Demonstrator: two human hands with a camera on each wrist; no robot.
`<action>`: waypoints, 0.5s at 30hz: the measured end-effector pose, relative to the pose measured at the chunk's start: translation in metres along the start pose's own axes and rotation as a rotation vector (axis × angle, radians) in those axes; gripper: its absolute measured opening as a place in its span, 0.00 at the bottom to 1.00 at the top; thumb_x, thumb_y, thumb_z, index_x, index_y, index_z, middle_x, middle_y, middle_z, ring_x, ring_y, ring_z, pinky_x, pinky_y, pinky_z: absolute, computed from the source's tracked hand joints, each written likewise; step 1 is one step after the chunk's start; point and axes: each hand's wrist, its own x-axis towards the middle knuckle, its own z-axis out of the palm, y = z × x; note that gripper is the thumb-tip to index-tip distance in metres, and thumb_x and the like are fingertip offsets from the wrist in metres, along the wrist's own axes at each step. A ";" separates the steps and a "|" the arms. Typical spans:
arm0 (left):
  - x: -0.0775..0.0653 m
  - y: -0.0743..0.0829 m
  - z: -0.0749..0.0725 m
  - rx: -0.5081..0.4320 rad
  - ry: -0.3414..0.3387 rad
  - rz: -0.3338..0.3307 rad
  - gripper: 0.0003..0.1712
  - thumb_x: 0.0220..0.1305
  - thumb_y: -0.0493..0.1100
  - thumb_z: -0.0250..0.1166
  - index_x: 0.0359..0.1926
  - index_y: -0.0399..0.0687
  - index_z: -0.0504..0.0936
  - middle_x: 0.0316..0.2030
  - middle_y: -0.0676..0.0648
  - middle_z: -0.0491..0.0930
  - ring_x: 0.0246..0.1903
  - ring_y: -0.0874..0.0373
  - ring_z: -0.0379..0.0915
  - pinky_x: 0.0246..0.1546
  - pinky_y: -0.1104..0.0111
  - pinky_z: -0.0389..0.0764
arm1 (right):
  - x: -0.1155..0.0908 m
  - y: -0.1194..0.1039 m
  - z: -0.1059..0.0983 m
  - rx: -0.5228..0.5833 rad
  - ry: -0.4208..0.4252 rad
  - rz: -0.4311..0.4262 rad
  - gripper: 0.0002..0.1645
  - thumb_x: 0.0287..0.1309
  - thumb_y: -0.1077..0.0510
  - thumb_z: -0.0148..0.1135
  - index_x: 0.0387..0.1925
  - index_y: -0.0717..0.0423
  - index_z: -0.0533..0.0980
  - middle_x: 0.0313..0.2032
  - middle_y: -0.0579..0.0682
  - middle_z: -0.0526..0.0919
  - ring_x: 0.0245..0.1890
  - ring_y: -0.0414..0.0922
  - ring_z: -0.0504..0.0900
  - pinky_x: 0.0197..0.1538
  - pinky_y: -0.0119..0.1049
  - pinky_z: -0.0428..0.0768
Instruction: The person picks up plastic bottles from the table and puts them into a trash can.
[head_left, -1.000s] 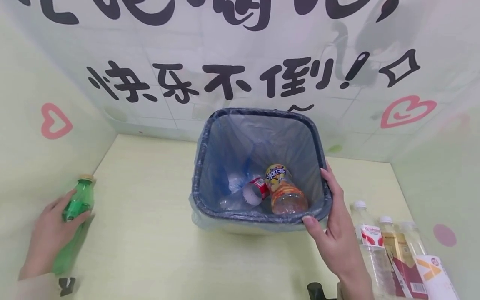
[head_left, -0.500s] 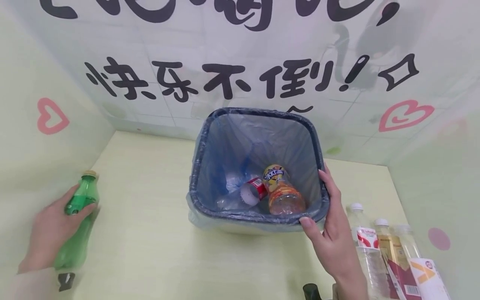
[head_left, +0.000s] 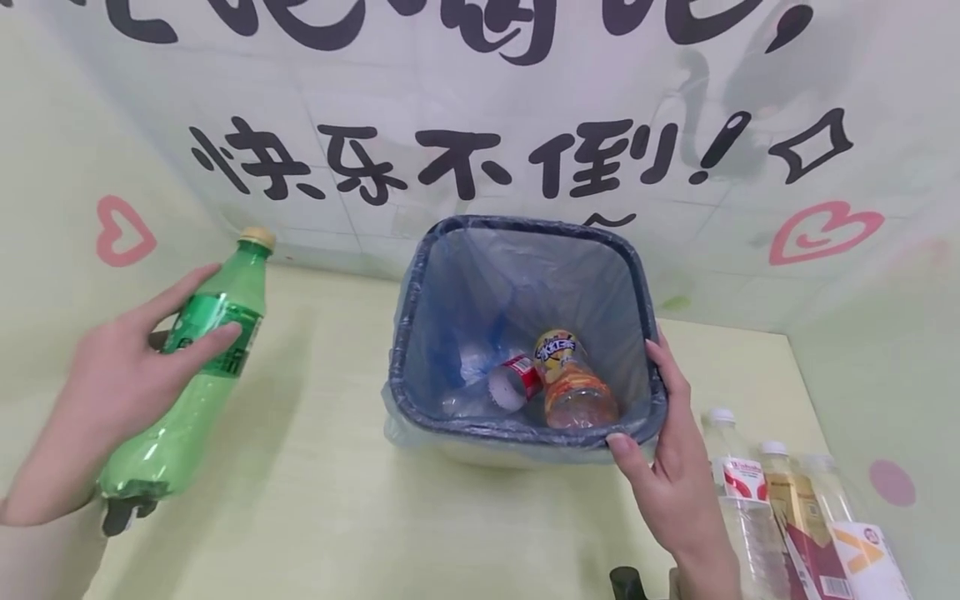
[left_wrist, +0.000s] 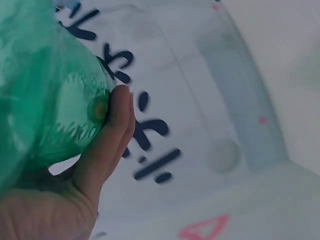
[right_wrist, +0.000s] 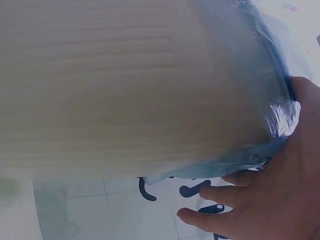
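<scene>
My left hand [head_left: 120, 375] gripped the green bottle [head_left: 198, 408] mid-body, fingers curled, presumably for balance. My right hand [head_left: 678, 487], part-open, pinched the bin [head_left: 510, 432] corner, probably steadying it.

Black characters on the back wall [head_left: 450, 92] read 快乐不倒!; the line above them, ending in a comma, is cut off at the top. In the bin [head_left: 405, 333], the label of a yellow-and-orange bottle [head_left: 573, 392] shows 冰红茶. The dark lettering on the green bottle [head_left: 225, 312] is too unclear to read. A brown-and-maroon label [head_left: 806, 517] at right carries a barcode [head_left: 835, 586].
</scene>
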 end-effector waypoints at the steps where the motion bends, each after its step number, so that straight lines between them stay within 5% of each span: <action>1: 0.000 0.008 0.000 -0.017 0.009 0.015 0.39 0.64 0.57 0.67 0.73 0.79 0.61 0.42 0.25 0.79 0.22 0.70 0.72 0.19 0.67 0.68 | 0.000 0.000 0.000 0.005 -0.002 -0.008 0.49 0.57 0.70 0.60 0.77 0.49 0.52 0.78 0.47 0.47 0.75 0.50 0.51 0.68 0.27 0.61; 6: -0.004 0.038 0.002 -0.145 0.109 0.071 0.39 0.63 0.51 0.69 0.71 0.81 0.65 0.43 0.37 0.81 0.25 0.90 0.69 0.15 0.74 0.73 | 0.002 0.000 0.000 0.040 -0.024 -0.082 0.49 0.58 0.70 0.61 0.77 0.54 0.51 0.78 0.52 0.48 0.74 0.53 0.53 0.67 0.28 0.62; 11: -0.002 0.060 0.002 -0.214 0.224 0.133 0.39 0.60 0.46 0.72 0.68 0.79 0.69 0.41 0.61 0.76 0.27 0.91 0.70 0.15 0.79 0.73 | 0.002 -0.001 -0.001 0.023 -0.047 -0.068 0.52 0.56 0.71 0.61 0.78 0.51 0.50 0.78 0.50 0.47 0.74 0.51 0.55 0.68 0.27 0.60; 15: 0.005 0.089 -0.001 -0.286 0.263 0.200 0.38 0.58 0.43 0.73 0.67 0.76 0.72 0.43 0.48 0.80 0.27 0.88 0.72 0.18 0.82 0.74 | 0.001 -0.001 -0.003 -0.022 -0.052 -0.061 0.53 0.56 0.68 0.63 0.78 0.50 0.49 0.78 0.48 0.47 0.74 0.50 0.54 0.69 0.27 0.57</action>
